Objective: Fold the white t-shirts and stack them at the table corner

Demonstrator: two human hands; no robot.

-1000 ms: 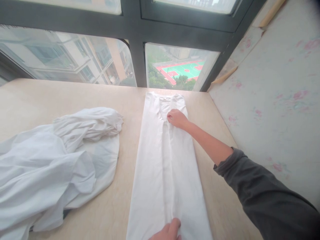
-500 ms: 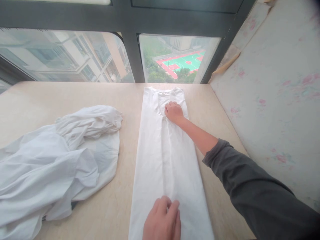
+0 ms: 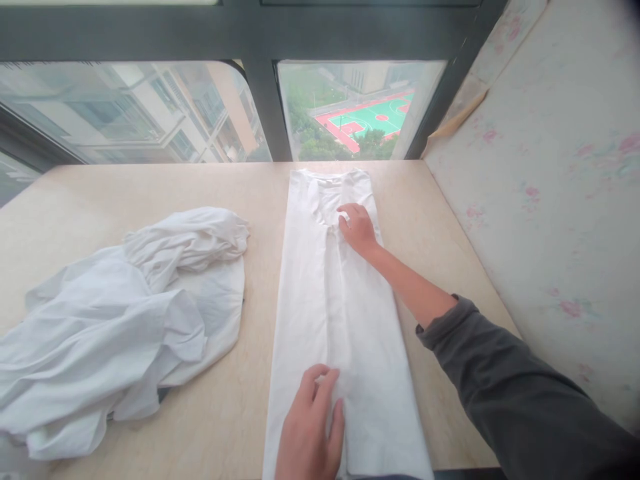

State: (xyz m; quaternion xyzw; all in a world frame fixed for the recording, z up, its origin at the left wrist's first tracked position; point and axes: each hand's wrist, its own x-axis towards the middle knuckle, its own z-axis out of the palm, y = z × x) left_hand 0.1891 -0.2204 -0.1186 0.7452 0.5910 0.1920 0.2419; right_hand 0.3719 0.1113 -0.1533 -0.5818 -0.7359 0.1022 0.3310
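A long white garment, folded narrow, lies flat on the tabletop, its gathered top end close to the window frame. The person's right hand is over the right side of that top end, fingers curved, thumb and forefinger slightly apart. The left hand is over the near part of the garment, beside the seam down its middle, with fingers bent and the thumb apart from them. Whether either hand presses on the cloth is hard to tell. A dark rolled sleeve covers the right arm above the forearm. To the left, apart from the garment, lies a rumpled heap of white cloth. A flowered wall stands on the right.
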